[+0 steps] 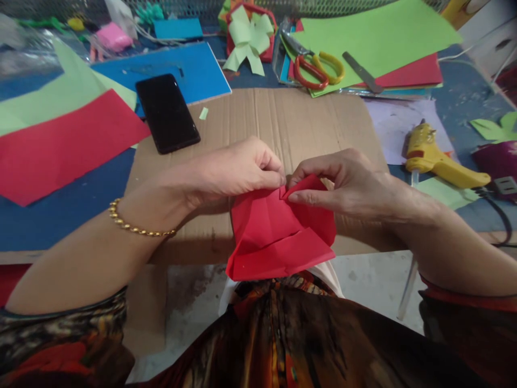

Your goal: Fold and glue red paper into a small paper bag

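Observation:
Between my two hands is a folded sheet of red paper (274, 226), creased in several places, with a turned-up flap along its near edge. My left hand (246, 167) pinches its far edge near the middle, thumb and fingers closed. Just beside it, my right hand (335, 183) grips a raised fold of the same paper between thumb and fingers. The paper hangs over the near edge of a cardboard sheet (262, 118), close to my lap. A gold beaded bracelet circles my left wrist.
A black phone (167, 113) lies left on the cardboard. Scissors (319, 70) and a metal blade (362, 71) rest on green paper (379, 37) at the back. A yellow glue gun (440, 159) sits right. Red paper (68, 145) lies left; a green paper bow (250, 37) stands behind.

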Demonstrator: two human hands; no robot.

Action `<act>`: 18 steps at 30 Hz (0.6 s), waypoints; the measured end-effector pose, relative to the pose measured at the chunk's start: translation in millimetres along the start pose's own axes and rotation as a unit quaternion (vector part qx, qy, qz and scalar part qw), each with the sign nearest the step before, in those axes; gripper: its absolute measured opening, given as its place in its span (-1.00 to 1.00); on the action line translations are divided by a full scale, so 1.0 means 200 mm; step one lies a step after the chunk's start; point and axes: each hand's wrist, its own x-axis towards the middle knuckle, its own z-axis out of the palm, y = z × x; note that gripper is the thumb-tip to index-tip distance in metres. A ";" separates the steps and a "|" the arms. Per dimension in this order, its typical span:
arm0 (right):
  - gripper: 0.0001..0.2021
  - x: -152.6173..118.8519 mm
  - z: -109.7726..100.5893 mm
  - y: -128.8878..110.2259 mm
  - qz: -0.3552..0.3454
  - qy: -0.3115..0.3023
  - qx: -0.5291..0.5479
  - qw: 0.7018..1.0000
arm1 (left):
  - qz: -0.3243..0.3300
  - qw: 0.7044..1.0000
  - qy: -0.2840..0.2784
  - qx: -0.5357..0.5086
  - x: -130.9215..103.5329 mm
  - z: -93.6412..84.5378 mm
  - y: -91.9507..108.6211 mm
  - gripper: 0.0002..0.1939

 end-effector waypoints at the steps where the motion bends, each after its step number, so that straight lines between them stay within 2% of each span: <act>1: -0.84 0.00 0.00 0.00 0.000 -0.004 0.002 1.000 | -0.002 1.000 -0.003 -0.005 0.00 0.00 0.00 -0.70; 11: -0.86 -0.02 0.02 0.01 -0.012 -0.005 0.009 1.000 | -0.033 0.998 -0.017 -0.055 -0.01 0.00 0.00 -0.70; 18: -0.88 -0.01 0.01 0.04 -0.051 -0.034 0.082 0.995 | -0.033 0.999 -0.015 -0.030 0.00 -0.01 0.01 -0.72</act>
